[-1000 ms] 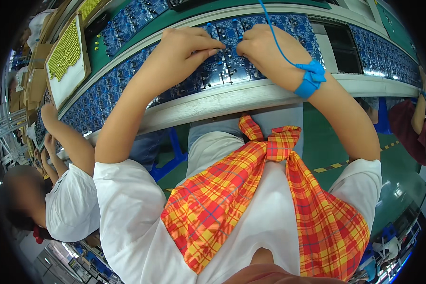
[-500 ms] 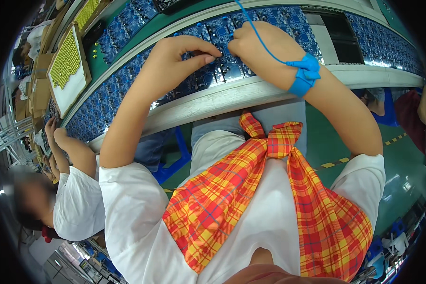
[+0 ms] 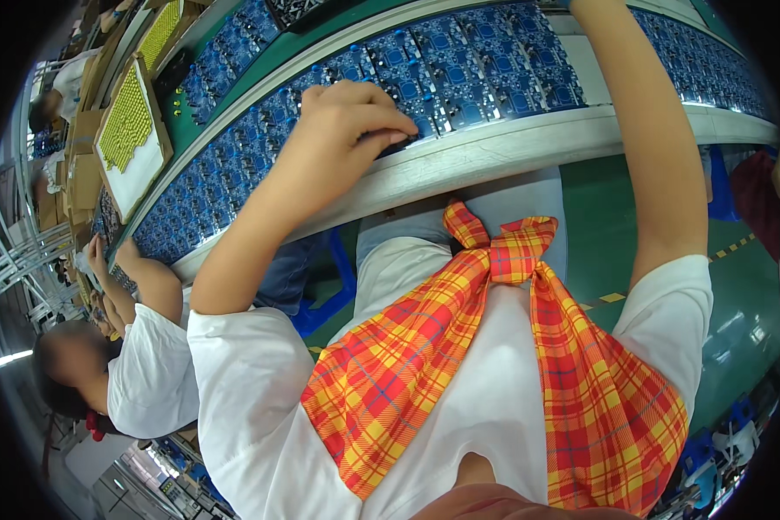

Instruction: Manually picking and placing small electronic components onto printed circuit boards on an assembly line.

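Observation:
My left hand (image 3: 351, 121) is closed, thumb and fingers pinched together low over the near edge of a row of blue circuit boards (image 3: 498, 65). Whatever sits between its fingertips is too small or hidden to make out. Small parts, some of them round and blue, stand up from the boards around it. My right forearm (image 3: 654, 130) stretches up past the far side of the boards. The right hand itself lies beyond the upper edge of the picture; only a bit of blue wristband (image 3: 564, 3) shows there.
A pale metal rail (image 3: 459, 154) runs along the near side of the boards. Further boards (image 3: 702, 65) lie to the right. At the left stands a tray of small yellow parts (image 3: 126, 130). Another person in white (image 3: 156, 373) sits close by on the left.
My right hand has left the boards and gone up out of view, its arm straightening. My left hand has come slightly nearer and to the right, its fingers closer together.

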Demonstrator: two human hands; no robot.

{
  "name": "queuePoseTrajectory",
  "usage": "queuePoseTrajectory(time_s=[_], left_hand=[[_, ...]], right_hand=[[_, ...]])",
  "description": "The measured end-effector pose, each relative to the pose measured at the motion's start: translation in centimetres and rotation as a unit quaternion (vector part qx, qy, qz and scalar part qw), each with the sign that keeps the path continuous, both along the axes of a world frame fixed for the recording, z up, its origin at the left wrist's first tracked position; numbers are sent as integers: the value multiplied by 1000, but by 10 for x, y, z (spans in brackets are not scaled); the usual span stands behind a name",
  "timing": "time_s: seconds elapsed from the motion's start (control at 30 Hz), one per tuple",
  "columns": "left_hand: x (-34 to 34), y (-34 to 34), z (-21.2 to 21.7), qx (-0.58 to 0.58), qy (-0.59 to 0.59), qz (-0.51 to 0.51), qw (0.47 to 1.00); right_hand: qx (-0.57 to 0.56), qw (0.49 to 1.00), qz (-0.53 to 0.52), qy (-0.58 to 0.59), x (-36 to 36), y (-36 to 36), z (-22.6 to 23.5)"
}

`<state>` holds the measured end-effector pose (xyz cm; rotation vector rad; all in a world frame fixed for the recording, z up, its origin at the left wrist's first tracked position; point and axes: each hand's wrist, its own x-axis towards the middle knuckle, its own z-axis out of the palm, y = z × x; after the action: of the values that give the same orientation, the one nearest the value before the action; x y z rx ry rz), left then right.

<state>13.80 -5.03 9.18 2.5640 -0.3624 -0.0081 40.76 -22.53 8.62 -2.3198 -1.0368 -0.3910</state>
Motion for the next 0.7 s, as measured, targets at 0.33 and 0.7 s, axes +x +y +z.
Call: queuePoseTrajectory(time_s=[0.33, 0.7], left_hand=[[-8, -7, -7, 94, -33, 16, 995], [-8, -5, -11, 102, -58, -5, 993]], right_hand=[[39, 988, 78, 128, 61, 8, -36], [119, 978, 73, 156, 52, 3, -32]])
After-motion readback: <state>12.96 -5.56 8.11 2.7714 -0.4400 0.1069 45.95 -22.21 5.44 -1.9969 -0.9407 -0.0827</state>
